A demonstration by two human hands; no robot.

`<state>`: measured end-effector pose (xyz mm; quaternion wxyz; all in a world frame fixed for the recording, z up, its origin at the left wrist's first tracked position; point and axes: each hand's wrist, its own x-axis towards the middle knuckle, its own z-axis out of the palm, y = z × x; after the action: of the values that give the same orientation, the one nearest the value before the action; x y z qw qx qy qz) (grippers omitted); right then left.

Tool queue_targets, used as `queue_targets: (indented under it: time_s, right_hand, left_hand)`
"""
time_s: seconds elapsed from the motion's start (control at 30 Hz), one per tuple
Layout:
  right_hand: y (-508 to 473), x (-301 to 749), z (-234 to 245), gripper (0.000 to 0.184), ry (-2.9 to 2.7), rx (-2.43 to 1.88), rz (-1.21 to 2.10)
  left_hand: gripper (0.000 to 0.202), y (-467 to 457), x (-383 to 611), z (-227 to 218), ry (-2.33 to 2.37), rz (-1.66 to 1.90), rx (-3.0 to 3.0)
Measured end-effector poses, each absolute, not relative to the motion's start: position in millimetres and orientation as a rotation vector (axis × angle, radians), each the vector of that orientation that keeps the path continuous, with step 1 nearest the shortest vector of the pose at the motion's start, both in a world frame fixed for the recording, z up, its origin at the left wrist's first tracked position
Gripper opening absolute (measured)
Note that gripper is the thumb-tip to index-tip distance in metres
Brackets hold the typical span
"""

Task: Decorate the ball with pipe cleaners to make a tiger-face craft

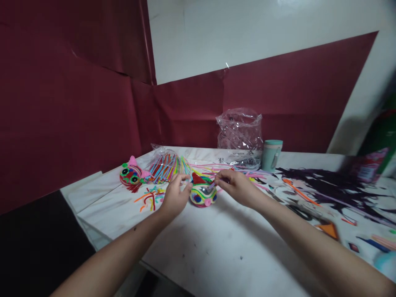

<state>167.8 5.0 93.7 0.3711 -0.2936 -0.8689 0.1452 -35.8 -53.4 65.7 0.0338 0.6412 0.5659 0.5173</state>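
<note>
A small clear mask [203, 197] covered with coloured pipe cleaners lies on the table between my hands. Rings of yellow and green, blue spots and a pink nose decorate it. Closed at its left edge is my left hand [177, 194], thumb and fingers gripping the rim. My right hand [235, 186] pinches a thin purple pipe cleaner [212, 185] against the upper right of the mask. Part of the far side is hidden by my fingers. Farther left sits a second decorated piece [131, 175] with pink ears and round eyes.
Long pipe cleaners [168, 165] lie behind my left hand, with short cut pieces [151, 198] nearer. A clear plastic bag [239, 136] and a mint tumbler [272, 156] stand at the back. Dark purple strips [328, 187] and an orange-handled tool [329, 229] spread across the right.
</note>
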Motion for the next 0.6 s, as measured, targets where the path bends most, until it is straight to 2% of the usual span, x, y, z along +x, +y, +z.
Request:
queue_targets:
  time_s: [0.1,0.2,0.27,0.37,0.47,0.6]
  right_hand:
    - [20,172,86,0.015,-2.298,-0.764,0.286]
    - [24,169,79,0.014,-2.363,-0.695,0.199]
    - [23,166,76,0.013,-2.391,-0.667,0.167]
    - [22,163,73,0.012,-2.410,-0.674,0.144]
    - [23,162,71,0.013,-2.435,-0.698,0.148]
    - [25,163,68,0.014,-2.435,-0.723,0.166]
  left_hand:
    - [0.046,-28,-39,69,1.692,1.465,1.796]
    - [0.066,-16,-33,72,1.502,1.288,1.738]
    - [0.069,-15,-28,71,1.426,1.180,1.709]
    - [0.063,-16,-24,65,1.441,1.082,1.739]
    - [0.059,-15,-26,56,1.401,1.119,1.774]
    - [0.065,-13,-31,48,1.283,1.139,1.709]
